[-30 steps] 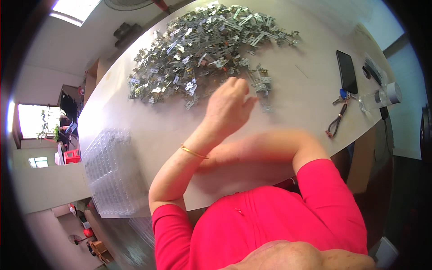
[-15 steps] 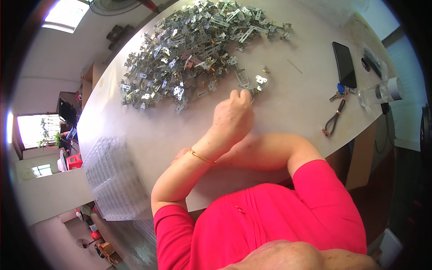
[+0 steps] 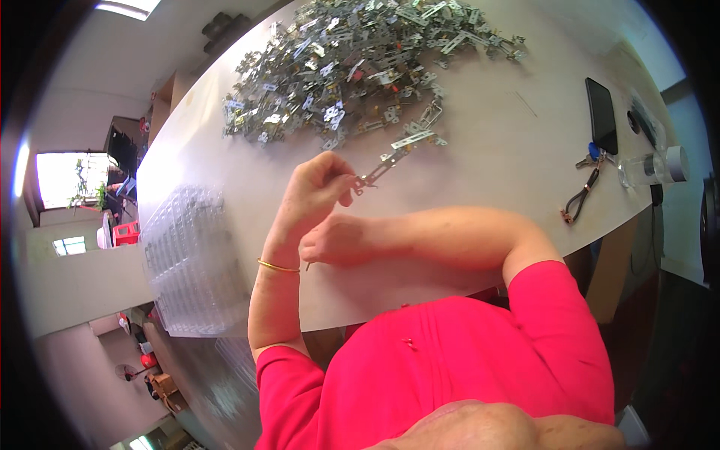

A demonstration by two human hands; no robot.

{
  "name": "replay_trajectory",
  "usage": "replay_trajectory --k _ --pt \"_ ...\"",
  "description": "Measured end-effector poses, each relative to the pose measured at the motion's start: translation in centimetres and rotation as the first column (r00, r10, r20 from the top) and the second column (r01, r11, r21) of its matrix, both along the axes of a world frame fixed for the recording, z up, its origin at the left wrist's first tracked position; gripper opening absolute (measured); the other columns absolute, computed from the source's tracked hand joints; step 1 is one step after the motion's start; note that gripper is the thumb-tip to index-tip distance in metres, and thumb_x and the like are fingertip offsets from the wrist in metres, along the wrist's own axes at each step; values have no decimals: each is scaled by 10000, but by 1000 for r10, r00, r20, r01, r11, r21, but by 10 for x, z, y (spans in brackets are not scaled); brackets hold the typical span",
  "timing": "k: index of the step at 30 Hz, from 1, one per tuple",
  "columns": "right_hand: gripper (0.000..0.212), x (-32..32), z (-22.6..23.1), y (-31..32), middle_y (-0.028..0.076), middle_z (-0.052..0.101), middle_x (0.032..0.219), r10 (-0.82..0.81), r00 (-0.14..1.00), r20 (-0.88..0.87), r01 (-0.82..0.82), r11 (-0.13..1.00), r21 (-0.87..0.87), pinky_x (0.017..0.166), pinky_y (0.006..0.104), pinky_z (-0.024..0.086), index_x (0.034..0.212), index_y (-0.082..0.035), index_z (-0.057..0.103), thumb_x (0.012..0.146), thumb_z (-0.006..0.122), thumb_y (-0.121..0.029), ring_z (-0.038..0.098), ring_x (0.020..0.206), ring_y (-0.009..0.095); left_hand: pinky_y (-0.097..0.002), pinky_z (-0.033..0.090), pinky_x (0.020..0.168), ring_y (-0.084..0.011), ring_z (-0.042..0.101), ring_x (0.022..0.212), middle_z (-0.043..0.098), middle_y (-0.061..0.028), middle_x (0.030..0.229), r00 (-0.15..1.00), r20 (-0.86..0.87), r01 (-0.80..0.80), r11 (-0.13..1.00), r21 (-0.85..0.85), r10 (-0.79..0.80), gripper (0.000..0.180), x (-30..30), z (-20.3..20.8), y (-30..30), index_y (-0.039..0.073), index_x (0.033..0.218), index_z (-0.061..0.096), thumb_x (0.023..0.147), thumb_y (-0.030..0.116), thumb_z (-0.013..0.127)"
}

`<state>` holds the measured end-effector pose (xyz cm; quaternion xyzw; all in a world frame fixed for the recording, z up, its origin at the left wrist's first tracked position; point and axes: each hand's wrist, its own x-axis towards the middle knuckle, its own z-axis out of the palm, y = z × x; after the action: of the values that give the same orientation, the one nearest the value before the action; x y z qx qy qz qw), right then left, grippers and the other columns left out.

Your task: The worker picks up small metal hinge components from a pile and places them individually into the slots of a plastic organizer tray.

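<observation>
My left hand (image 3: 313, 193), with a gold bangle at the wrist, is closed in a pinch on the end of a thin metal bracket (image 3: 384, 164). Further metal pieces (image 3: 420, 136) trail from it toward a large heap of silvery metal brackets (image 3: 322, 82) at the far side; whether they are hooked together I cannot tell. Just below, my right hand (image 3: 337, 240) is curled shut near the left wrist. A short thin rod-like end (image 3: 308, 265) sticks out under its fingers; the rest is hidden in the hand.
Stacked clear plastic trays (image 3: 191, 262) lie at the table's left. On the right are a black phone (image 3: 601, 112), keys on a dark cord (image 3: 579, 196) and a clear bottle with a white cap (image 3: 646, 168). Thin wire-like pins (image 3: 525, 103) lie right of the heap.
My left hand has moved left and back from beside the heap, drawing the bracket along. My right hand, mostly covered by the left forearm before, now shows. The whole view has shifted slightly.
</observation>
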<state>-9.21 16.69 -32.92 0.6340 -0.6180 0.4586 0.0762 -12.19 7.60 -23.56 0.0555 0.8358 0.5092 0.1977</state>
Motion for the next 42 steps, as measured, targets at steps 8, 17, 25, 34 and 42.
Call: replay_trajectory --k 8,17,25,34,42 --pt "50 1 -4 -1 62 593 774 39 997 -65 -26 983 181 658 413 508 843 -99 594 795 604 -106 631 755 277 -260 524 620 -107 619 657 638 -54 788 964 99 -258 953 160 245 46 17 -32 -83 -19 922 616 900 18 631" --pt "58 0 -5 1 57 577 746 108 990 -95 -98 990 106 624 407 494 850 -108 577 801 601 -128 613 703 269 -409 494 809 -354 615 912 636 -169 982 768 -621 -430 843 -322 155 163 29 -54 -67 33 994 642 856 118 664" --pt "68 -1 6 9 71 581 726 227 972 56 -232 968 96 566 431 470 864 -95 581 810 616 -73 593 654 303 -389 480 840 -330 625 888 652 -146 928 684 -714 -281 849 -446 -149 192 24 -59 -57 30 1006 629 828 82 680" --pt "89 -2 25 17 63 633 756 76 821 566 -35 996 -84 607 308 504 1016 -67 630 928 634 -56 619 643 204 -224 445 645 -81 587 720 624 17 801 847 13 -445 698 561 531 130 30 -59 -76 38 987 633 942 160 635" --pt "78 -24 30 8 -13 591 723 -262 435 861 339 934 113 543 219 429 1024 -51 616 1001 584 -118 549 636 45 -195 371 590 -47 519 661 607 26 766 844 90 -460 626 630 529 158 36 -68 -87 53 990 641 941 202 615"
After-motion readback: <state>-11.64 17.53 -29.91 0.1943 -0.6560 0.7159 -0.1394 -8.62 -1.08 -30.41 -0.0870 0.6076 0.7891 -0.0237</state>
